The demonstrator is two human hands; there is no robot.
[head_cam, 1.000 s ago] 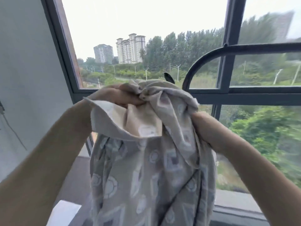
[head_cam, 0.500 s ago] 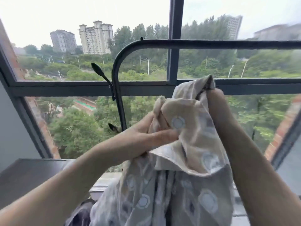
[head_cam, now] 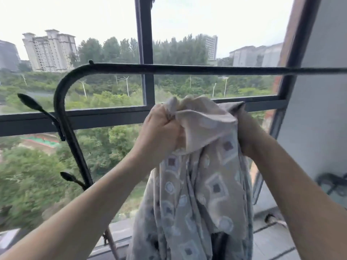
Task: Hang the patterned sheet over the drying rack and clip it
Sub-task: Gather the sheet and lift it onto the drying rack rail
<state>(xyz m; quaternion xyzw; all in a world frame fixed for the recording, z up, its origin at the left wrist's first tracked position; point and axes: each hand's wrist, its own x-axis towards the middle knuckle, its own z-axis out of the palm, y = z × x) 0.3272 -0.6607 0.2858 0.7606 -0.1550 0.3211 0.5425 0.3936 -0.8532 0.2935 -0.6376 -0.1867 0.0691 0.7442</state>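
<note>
While below rack bar, both hands' fingers grip bunched sheet.

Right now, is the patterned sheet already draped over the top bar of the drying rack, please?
No, the patterned sheet is bunched in both hands, left hand and right hand, below the drying rack's top bar.

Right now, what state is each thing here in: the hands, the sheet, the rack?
Left hand: grips the sheet's bunched top.
Right hand: grips the sheet's other side.
Patterned sheet: bunched, hanging from both hands, not yet over the rack.
Drying rack: top bar bare.
</note>
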